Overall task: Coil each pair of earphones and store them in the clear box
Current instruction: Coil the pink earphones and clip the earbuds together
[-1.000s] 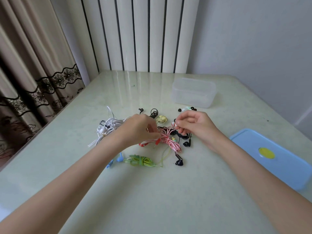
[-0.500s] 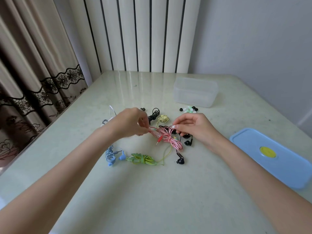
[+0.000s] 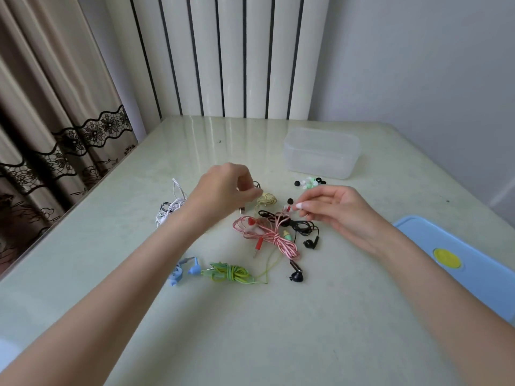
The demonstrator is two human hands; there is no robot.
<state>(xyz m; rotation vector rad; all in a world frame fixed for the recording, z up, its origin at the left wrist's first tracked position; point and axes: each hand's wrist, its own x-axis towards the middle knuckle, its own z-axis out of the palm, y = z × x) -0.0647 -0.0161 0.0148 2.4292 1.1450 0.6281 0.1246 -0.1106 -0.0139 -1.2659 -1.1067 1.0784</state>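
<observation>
Several earphones lie tangled mid-table. My right hand [image 3: 337,210] pinches a red-and-white earbud [image 3: 288,208] of the pink earphones [image 3: 267,235], whose bundled cable rests on the table. My left hand [image 3: 223,190] has its fingertips pinched on a small black earphone cable [image 3: 257,185], with a dark plug [image 3: 242,209] showing under the hand. Around them lie a yellow coil [image 3: 266,200], larger black earphones [image 3: 302,227], a green coil [image 3: 231,274], blue earphones [image 3: 181,271] and white earphones [image 3: 170,210]. The clear box [image 3: 320,151] stands behind, with nothing visible inside.
A blue lid [image 3: 459,260] with a yellow spot lies at the right edge. Loose black, white and green ear tips [image 3: 309,182] sit just in front of the box. A curtain hangs past the table's left edge, and a radiator stands behind it.
My left hand let go of the pink cable and moved up and back to the small black cable. The pink bundle dropped onto the table, while my right hand kept its earbud.
</observation>
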